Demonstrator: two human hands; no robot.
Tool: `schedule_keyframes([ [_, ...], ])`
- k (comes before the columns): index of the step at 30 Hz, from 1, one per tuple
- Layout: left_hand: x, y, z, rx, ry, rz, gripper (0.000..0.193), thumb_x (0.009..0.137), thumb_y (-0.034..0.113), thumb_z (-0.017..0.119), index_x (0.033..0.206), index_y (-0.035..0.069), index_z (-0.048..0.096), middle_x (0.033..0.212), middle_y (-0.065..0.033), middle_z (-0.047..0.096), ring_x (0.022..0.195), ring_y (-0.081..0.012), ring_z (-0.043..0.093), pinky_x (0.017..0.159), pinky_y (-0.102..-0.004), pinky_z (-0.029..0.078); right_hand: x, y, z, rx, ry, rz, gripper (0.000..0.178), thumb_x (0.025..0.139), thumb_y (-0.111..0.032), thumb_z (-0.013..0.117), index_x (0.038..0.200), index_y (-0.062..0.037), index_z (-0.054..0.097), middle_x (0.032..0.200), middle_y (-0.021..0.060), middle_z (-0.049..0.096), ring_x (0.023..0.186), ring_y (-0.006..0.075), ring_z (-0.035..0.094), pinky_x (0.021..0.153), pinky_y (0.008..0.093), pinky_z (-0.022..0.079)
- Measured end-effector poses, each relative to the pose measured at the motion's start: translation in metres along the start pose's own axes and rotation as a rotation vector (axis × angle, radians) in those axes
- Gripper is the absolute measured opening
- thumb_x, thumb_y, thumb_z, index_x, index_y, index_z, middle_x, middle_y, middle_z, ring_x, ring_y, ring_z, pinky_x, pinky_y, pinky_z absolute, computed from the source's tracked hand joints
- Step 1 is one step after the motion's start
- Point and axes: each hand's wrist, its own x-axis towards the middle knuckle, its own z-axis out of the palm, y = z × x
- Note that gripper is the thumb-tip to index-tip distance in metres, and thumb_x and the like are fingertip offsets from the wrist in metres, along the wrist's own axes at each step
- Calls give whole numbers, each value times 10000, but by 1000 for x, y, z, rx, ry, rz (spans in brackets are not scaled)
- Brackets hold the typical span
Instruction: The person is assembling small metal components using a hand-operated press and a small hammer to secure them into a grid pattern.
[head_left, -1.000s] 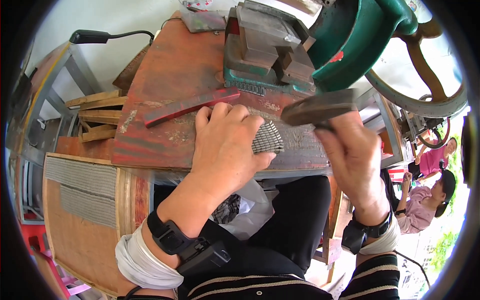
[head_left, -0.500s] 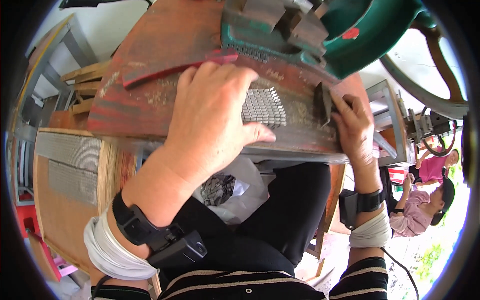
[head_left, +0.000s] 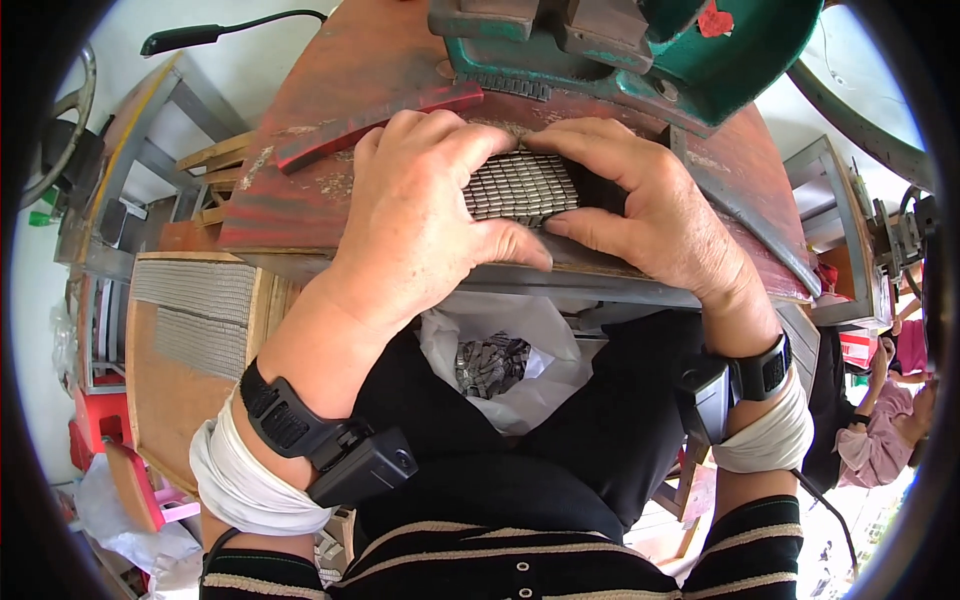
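Note:
A block of small grey metal pieces [head_left: 522,185], packed in tight rows, sits at the front of the red worn tabletop [head_left: 285,215]. My left hand [head_left: 415,195] cups its left side, fingers at the far edge and thumb along the near edge. From the opposite side my right hand [head_left: 655,195] curls round the block's right end, its thumb pressing near the front corner. The fingertips of both hands nearly meet behind the block. Parts of its ends are hidden by my hands. A dark, shadowed patch shows inside my right hand's grip; I cannot tell what it is.
A red bar [head_left: 340,130] lies left of my hands. The green machine [head_left: 690,85] stands at the back. A grey rod [head_left: 760,235] slants on the right. Below, a white bag [head_left: 445,345] holds loose metal pieces; a wooden tray [head_left: 170,375] with packed rows stands left.
My right hand has moved left from beside a dark flat plate to the block's right end. My left hand stays at the left side. The whole view has shifted slightly.

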Motion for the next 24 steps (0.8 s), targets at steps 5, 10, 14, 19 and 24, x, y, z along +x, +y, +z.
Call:
schedule_keyframes([
  [5, -10, -12, -29, -230, -139, -153, 592, 678, 142, 851, 1198, -12, 614, 1195, -126, 603, 1130, -250, 555, 1015, -344, 416, 1, -2, 7, 34, 41, 67, 519, 709, -78, 747, 1207, -10, 620, 1161, 187, 640, 1120, 360, 582, 974, 411, 480],
  [10, -12, -9, -25, -147, -63, -129, 580, 684, 142, 852, 1196, -7, 622, 1173, -125, 610, 1122, -254, 553, 997, -347, 426, 4, -7, 9, 44, 37, 102, 506, 708, -84, 752, 1194, -19, 627, 1161, 173, 631, 1105, 351, 582, 977, 404, 476],
  [14, -8, -16, -21, -138, -70, -122, 563, 666, 165, 862, 1159, 9, 641, 1133, -130, 615, 1095, -272, 554, 978, -366, 437, 3, -7, 5, 51, 47, 163, 493, 702, -74, 752, 1178, -23, 634, 1163, 166, 628, 1096, 334, 583, 964, 395, 482],
  [19, 0, -15, -27, -12, -113, -46, 558, 645, 212, 859, 1115, 0, 644, 1057, -136, 634, 1093, -309, 547, 973, -412, 433, 10, -5, 5, 54, 26, 193, 563, 662, -98, 771, 1198, -21, 616, 1080, 169, 661, 1065, 320, 603, 941, 382, 500],
  [24, 17, -15, -39, -180, -153, -69, 520, 681, 155, 831, 1119, -42, 632, 991, -99, 664, 986, -242, 611, 887, -364, 488, 14, -19, -8, 176, 47, 300, 650, 679, -57, 796, 1272, 8, 537, 1072, 128, 662, 1016, 218, 639, 936, 357, 497],
])
